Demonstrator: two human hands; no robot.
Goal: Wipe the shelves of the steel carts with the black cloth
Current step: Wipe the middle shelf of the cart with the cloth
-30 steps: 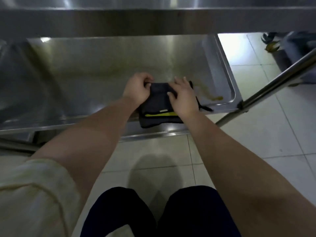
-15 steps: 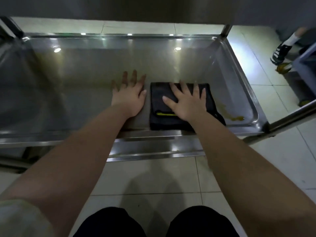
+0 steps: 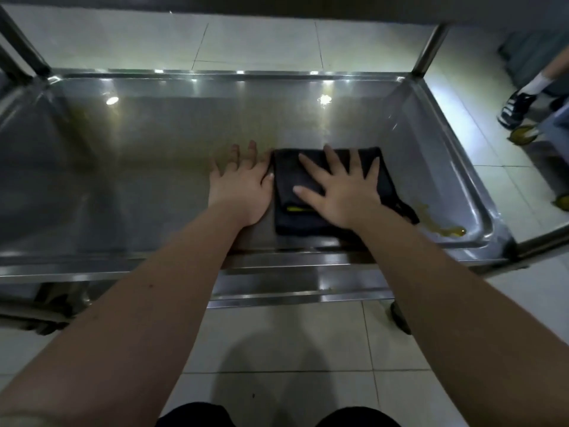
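Steel shelf (image 3: 138, 180) w/ black cloth (image 3: 303, 224) & yellow spill (image 3: 443, 231) near rt corner

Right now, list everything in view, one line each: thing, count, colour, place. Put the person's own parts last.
steel shelf: one, silver-grey, rimmed, across the middle
black cloth: one, black with a yellow strip, folded, on the shelf near its front edge, right of centre
spill: one, yellow-orange, in the shelf's front right corner, right of the cloth
cart posts: at least two, steel, at the back corners
floor tiles: many, pale, around the cart
shoe: one, dark with white stripes, upper right, on another person's foot
left hand: one, flat on the bare shelf just left of the cloth
right hand: one, fingers spread, flat on the cloth
trousers: dark, bottom edge
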